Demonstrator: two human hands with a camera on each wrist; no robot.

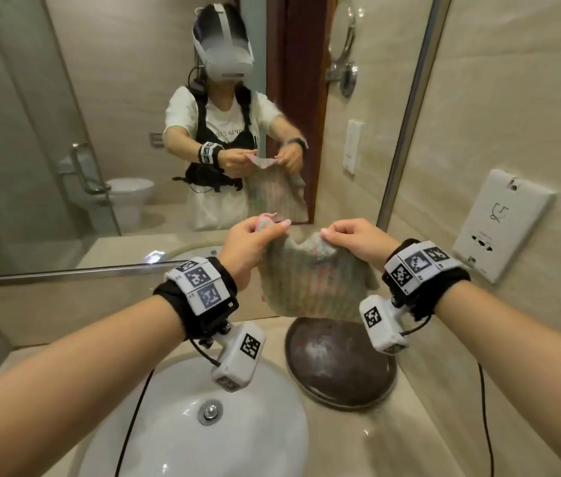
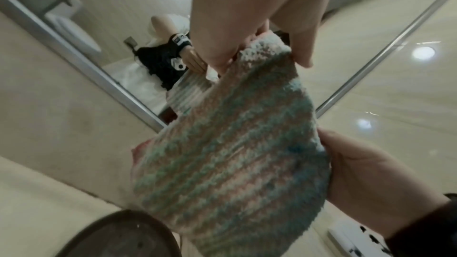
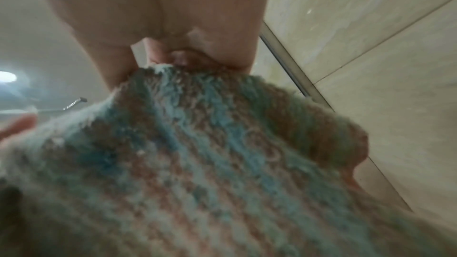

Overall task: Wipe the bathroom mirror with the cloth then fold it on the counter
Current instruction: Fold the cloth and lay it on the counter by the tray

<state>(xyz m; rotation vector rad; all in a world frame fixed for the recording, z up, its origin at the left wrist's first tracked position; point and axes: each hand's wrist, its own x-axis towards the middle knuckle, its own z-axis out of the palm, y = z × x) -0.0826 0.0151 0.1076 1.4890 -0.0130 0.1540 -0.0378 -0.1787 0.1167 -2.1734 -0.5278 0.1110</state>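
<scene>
A: Where is the knitted cloth (image 1: 310, 280) now?

B: It is hanging in the air above the table (image 1: 392, 425), near the brown dish (image 1: 341, 366). The left hand (image 1: 250, 246) and the right hand (image 1: 354, 241) are each pinching one top corner with the fingers (image 1: 281, 226) clamped on it.

A: Is the mirror (image 1: 65, 132) wiped?

B: I cannot tell that. I think the folding is only beginning; the cloth is not yet lying on the table.

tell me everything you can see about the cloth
The cloth looks like a soft knitted or terry square, striped in pale blue-green, pink and cream. It hangs in the air in front of the mirror, above the dark round tray, not touching the counter. The left hand pinches one top corner and the right hand the other, so its top edge sags between them and the rest hangs down.
</scene>
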